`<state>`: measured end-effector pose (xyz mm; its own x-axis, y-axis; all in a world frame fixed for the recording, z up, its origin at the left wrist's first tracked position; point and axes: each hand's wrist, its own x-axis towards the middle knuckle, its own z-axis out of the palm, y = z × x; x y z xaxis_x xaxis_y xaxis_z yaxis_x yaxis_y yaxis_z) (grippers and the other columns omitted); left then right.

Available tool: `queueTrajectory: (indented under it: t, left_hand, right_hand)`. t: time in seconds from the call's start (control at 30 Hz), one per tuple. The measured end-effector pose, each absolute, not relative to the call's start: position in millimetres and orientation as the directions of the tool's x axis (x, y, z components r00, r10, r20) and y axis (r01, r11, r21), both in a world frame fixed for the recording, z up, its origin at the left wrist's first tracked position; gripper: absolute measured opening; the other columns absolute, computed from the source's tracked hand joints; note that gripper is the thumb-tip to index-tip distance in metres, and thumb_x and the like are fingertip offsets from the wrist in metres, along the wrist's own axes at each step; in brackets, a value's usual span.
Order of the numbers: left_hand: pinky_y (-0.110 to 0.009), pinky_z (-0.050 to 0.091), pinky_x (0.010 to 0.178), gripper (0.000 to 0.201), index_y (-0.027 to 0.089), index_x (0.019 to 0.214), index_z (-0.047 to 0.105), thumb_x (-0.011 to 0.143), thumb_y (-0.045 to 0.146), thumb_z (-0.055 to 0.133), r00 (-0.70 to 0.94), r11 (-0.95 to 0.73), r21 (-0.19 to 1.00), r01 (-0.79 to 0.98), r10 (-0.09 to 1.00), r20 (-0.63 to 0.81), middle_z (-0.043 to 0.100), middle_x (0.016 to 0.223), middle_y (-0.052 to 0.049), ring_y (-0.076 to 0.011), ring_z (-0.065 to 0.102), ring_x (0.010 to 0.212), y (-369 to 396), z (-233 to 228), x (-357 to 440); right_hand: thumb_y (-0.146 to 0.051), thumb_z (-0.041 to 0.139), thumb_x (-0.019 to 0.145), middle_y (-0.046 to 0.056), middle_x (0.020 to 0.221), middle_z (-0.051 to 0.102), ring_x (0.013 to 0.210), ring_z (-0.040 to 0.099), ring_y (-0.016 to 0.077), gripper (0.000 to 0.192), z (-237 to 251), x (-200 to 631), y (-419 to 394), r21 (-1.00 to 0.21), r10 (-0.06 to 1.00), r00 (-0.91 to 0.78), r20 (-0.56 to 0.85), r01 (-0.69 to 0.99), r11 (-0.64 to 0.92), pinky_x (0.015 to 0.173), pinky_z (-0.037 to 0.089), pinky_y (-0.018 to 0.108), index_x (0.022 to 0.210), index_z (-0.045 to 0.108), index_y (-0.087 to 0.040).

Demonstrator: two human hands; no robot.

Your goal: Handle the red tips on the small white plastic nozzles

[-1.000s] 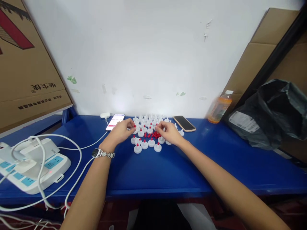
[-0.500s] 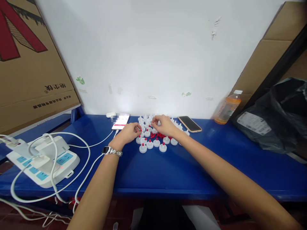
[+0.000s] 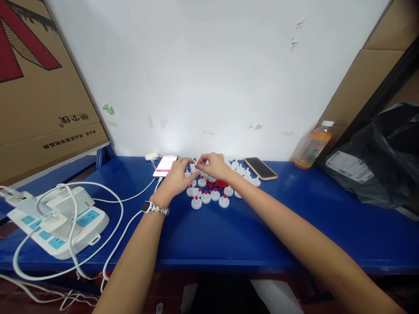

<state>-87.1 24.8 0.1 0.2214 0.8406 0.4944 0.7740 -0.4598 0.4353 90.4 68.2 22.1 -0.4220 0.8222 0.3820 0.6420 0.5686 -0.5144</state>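
Both of our hands had met over the cluster of white caps [image 3: 209, 192] near the back edge of the blue bench [image 3: 229, 231], where half a second earlier they were slightly apart. Our left hand [image 3: 175, 179], with a watch [image 3: 154, 207] at its wrist, had moved up from the left side of the cluster toward the back rows, its fingers curled loosely together at the tips; we could not tell whether anything was pinched between them. Our right hand [image 3: 214, 165] had shifted left and a little back, its fingertips drawn together close to the left hand's, seemingly on a small white cap that was too small to make out clearly. Loose red plugs [image 3: 218, 184] lay in a little pile amid the caps, just in front of the right hand, and the front row of caps already carried red tips, as before. At the back edge, the lit phone [image 3: 166, 165] sat just left of the left hand and the dark phone [image 3: 260, 168] lay to the right of the cluster, both unmoved. An orange bottle [image 3: 312, 146] stood at the back right, and a white power strip [image 3: 62, 222] sat at the left end.
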Motion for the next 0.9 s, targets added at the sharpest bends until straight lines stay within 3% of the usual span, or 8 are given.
queueTrajectory:
  t: [0.1,0.23,0.43,0.6,0.77,0.9]
  left_hand:
    - [-0.038,0.049,0.088,0.034,0.022,0.117,0.060,0.091,0.044,0.057,0.295,-0.517,0.531,0.671,0.843,0.449,0.068,0.117,-0.007,-0.0239,0.062,0.104,17,7,-77]
    - [-0.035,0.049,0.081,0.030,0.021,0.109,0.063,0.095,0.045,0.050,0.334,-0.526,0.568,0.633,0.847,0.413,0.069,0.108,-0.006,-0.0211,0.064,0.094,11,15,-69]
    - [-0.032,0.047,0.073,0.031,0.021,0.105,0.062,0.097,0.046,0.046,0.332,-0.520,0.543,0.659,0.849,0.411,0.067,0.099,-0.005,-0.0195,0.062,0.086,11,15,-64]
    - [-0.033,0.044,0.073,0.040,0.021,0.095,0.055,0.103,0.048,0.026,0.290,-0.505,0.557,0.659,0.854,0.432,0.060,0.084,-0.003,-0.0186,0.057,0.077,10,14,-59]
    - [-0.031,0.040,0.067,0.044,0.022,0.092,0.048,0.102,0.055,0.020,0.238,-0.437,0.669,0.601,0.897,0.373,0.054,0.081,-0.001,-0.0174,0.052,0.072,6,13,-56]
    - [-0.028,0.038,0.064,0.030,0.023,0.096,0.046,0.099,0.051,0.035,0.269,-0.368,0.761,0.534,0.927,0.259,0.049,0.082,0.001,-0.0147,0.047,0.071,5,11,-55]
  right_hand:
    - [-0.038,0.063,0.085,0.001,0.079,0.071,0.073,0.058,0.0155,0.021,20,107,55,-0.663,0.827,-0.359,0.433,0.495,0.562,0.078,0.037,0.032,0.081,0.071,-0.019]
    - [-0.038,0.058,0.089,0.002,0.078,0.071,0.071,0.057,0.0161,0.024,13,131,35,-0.686,0.825,-0.330,0.459,0.458,0.565,0.071,0.039,0.030,0.084,0.071,-0.019]
    - [-0.033,0.066,0.083,0.001,0.074,0.071,0.082,0.059,0.0198,0.015,8,146,20,-0.476,0.793,-0.501,0.347,0.634,0.609,0.089,0.032,0.038,0.074,0.072,-0.023]
    - [-0.029,0.072,0.073,0.003,0.073,0.070,0.092,0.056,0.0266,0.005,11,134,26,-0.321,0.794,-0.567,0.220,0.727,0.608,0.090,0.028,0.041,0.072,0.073,-0.024]
    - [-0.030,0.071,0.071,0.004,0.077,0.071,0.096,0.053,0.0285,0.010,15,131,23,-0.208,0.813,-0.567,0.134,0.785,0.583,0.089,0.026,0.042,0.078,0.072,-0.023]
    - [-0.033,0.069,0.074,0.004,0.076,0.070,0.096,0.054,0.0277,0.011,14,130,21,-0.199,0.807,-0.579,0.114,0.783,0.590,0.088,0.026,0.041,0.078,0.072,-0.023]
